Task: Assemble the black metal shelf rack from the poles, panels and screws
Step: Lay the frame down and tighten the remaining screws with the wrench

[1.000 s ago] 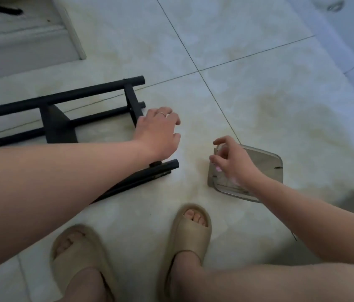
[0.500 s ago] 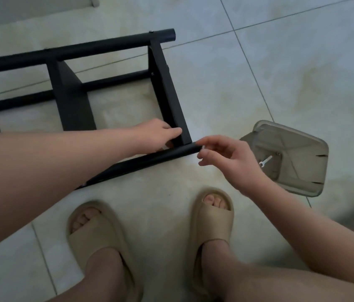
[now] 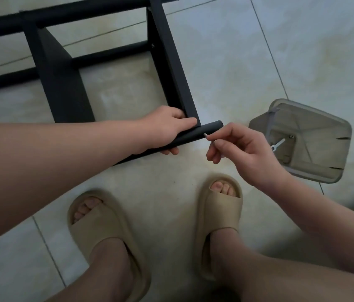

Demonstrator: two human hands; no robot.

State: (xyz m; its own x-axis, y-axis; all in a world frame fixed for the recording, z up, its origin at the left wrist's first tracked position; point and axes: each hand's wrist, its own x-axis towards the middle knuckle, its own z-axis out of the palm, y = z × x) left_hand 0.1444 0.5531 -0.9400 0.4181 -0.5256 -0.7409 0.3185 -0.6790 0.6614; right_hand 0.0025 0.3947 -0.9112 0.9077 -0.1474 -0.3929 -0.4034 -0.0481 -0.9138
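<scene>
The partly built black rack (image 3: pixel 167 62) lies on its side on the tiled floor, with two panels between long poles. My left hand (image 3: pixel 167 129) grips the near pole (image 3: pixel 204 132) close to its end, where a panel meets it. My right hand (image 3: pixel 237 149) pinches a small silver screw (image 3: pixel 205 135) and holds its tip against the side of that pole near the end.
A clear plastic container (image 3: pixel 311 118) sits on the floor to the right, holding a small silver tool (image 3: pixel 277 144) and a screw. My two feet in beige slides (image 3: pixel 219 214) stand just below the pole. Pale floor tiles surround everything.
My right hand left the container with a screw and brought it to the pole's end. My left hand shifted from above the frame down onto the near pole. The view tilted closer.
</scene>
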